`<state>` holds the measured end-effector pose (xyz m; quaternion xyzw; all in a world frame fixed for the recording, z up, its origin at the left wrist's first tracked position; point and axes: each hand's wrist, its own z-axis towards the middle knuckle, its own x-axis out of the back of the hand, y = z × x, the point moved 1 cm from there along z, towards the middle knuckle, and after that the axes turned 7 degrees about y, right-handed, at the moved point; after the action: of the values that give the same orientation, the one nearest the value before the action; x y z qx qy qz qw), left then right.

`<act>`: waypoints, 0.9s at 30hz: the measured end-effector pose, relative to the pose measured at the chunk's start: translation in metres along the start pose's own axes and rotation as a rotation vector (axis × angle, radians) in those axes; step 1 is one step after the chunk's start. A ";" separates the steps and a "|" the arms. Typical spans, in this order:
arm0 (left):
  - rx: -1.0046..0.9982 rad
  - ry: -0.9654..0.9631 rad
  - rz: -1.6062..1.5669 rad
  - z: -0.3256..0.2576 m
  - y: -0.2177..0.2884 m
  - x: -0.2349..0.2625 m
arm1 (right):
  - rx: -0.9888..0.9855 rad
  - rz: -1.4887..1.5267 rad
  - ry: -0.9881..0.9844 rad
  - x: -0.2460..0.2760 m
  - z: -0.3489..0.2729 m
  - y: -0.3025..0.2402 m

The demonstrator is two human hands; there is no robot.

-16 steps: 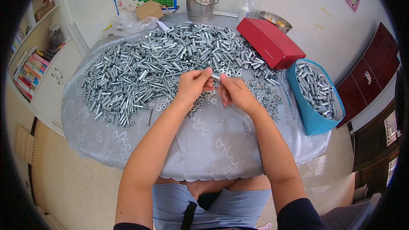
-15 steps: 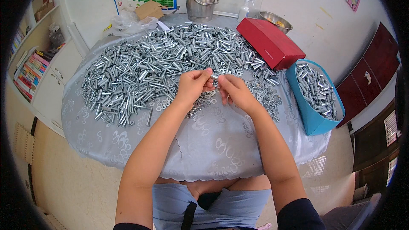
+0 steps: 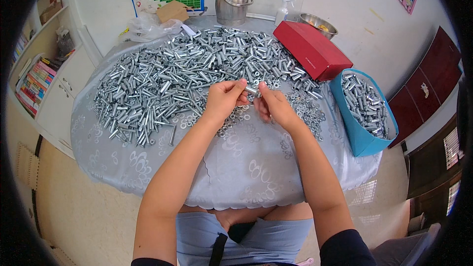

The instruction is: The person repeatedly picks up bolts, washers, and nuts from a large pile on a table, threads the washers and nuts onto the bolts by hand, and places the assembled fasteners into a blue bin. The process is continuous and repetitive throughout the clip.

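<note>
Over the near edge of the pile, my left hand (image 3: 223, 99) pinches a short silvery metal bolt (image 3: 252, 90) that points to the right. The thumb and fingers of my right hand (image 3: 275, 107) are closed around its right end. Whether a nut or washer sits between those fingertips is hidden. Beneath and behind both hands spreads a large heap of metal bolts and sleeves (image 3: 162, 79). Loose washers and nuts (image 3: 306, 113) are scattered along its front right side. One single bolt (image 3: 172, 135) lies at the heap's near left edge.
A teal fabric bin (image 3: 355, 140) full of metal pieces stands at the right, beside a red box (image 3: 313, 49). At the back are a steel pot with a handle (image 3: 231, 7), a spray bottle (image 3: 283, 11), a metal bowl (image 3: 330, 30) and a plastic bag (image 3: 148, 27). A patterned cloth (image 3: 236, 177) covers the table.
My right hand has shifted slightly and its fingers have turned at the bolt's right end, showing more of the bolt. My left hand holds nearly still.
</note>
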<state>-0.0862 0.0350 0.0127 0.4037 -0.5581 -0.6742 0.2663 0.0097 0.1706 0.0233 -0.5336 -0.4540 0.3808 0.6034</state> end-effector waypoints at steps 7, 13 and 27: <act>-0.001 -0.001 0.008 0.000 -0.001 0.000 | -0.047 0.087 0.052 0.000 0.001 0.001; 0.003 0.004 -0.015 -0.001 0.002 0.000 | -0.018 0.043 0.034 -0.004 -0.003 -0.007; -0.010 0.026 -0.025 0.000 0.001 0.000 | -0.052 0.073 0.040 -0.007 -0.002 -0.007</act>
<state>-0.0858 0.0347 0.0135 0.4180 -0.5463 -0.6750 0.2669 0.0096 0.1626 0.0290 -0.5728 -0.4317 0.3798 0.5842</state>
